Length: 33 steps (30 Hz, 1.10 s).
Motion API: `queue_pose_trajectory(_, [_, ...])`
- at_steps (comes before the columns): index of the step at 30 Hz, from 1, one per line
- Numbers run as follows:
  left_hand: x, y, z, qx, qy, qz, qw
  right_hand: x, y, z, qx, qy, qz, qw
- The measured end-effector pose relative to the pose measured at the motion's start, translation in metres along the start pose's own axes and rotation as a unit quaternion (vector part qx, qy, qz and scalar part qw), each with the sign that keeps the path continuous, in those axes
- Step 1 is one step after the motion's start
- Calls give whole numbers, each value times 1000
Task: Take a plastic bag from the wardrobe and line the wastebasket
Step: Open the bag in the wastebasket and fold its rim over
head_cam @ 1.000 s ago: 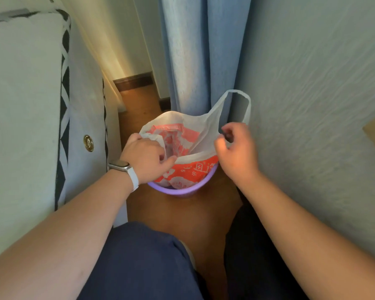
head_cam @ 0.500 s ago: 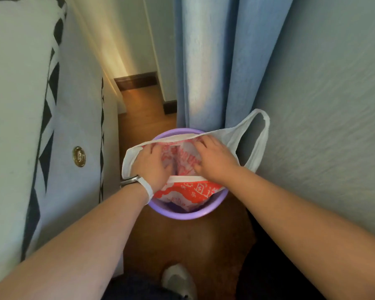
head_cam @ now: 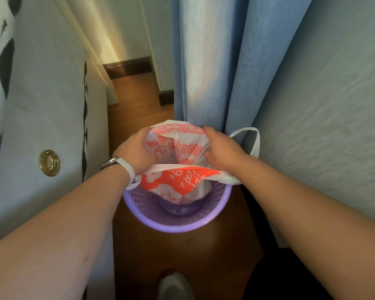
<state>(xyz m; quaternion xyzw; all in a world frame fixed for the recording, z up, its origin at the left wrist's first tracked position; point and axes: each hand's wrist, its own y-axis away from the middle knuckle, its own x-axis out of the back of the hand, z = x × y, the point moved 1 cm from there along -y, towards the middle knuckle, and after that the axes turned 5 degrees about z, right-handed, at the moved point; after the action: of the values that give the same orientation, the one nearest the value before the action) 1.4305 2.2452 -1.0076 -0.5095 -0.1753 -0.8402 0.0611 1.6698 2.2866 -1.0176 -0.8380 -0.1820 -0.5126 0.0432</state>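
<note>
Centre frame: white plastic bag with red print (head_cam: 178,180) hangs half inside purple perforated plastic wastebasket (head_cam: 178,228), near edge sagging within rim. Left hand (head_cam: 139,152) and right hand (head_cam: 221,148), fingers curled on bag's mouth. Advice: spread mouth wide, fold edges over rim all round

View: one wide-angle camera worn on the person's head.
Facing: forward and steeply down onto the wooden floor (head_cam: 182,256) of a narrow gap.
Nearness: close; both forearms enter from the lower corners.
Centre of frame: wastebasket (head_cam: 178,227) and plastic bag (head_cam: 178,180), with the left hand (head_cam: 136,153) and right hand (head_cam: 222,149) on it.
Left side: white patterned surface (head_cam: 41,105).
Upper right: blue curtain (head_cam: 214,61).
Bottom edge: a shoe (head_cam: 174,286), cut off.
Distortion: straight lines lean near the edges of the frame.
</note>
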Motion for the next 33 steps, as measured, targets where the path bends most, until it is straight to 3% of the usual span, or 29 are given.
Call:
queue_pose_trajectory(4, [-1, 2, -14, 77, 49, -7, 996, -2, 2, 0, -40, -7, 17, 999])
queue_pose_trajectory(8, [3, 8, -21, 86, 66, -20, 994, 0, 8, 1, -73, -40, 20, 996])
queue_pose_trajectory(12, [14, 24, -11, -52, -92, 10, 994, 11, 23, -2, -43, -49, 23, 998])
queue_pose_trajectory(16, [22, 55, 5, -173, -163, 40, 971, 24, 53, -12, 15, -6, 66, 998])
queue_pose_trajectory(19, [28, 75, 6, -193, -180, -24, 964, 27, 81, -20, 70, 17, 60, 996])
queue_pose_trajectory(23, [37, 101, 11, -201, -148, -154, 956, 28, 113, -21, 82, 40, 0, 996])
queue_pose_trajectory(27, [43, 115, 13, -190, -184, -142, 954, 31, 128, -17, 94, 84, 3, 992])
queue_pose_trajectory(30, [45, 128, 16, -196, -187, -133, 953, 36, 139, -17, 94, 60, 14, 994])
queue_pose_trajectory(33, [49, 138, 9, -173, -196, -173, 949, 38, 152, -18, 82, 29, -30, 996])
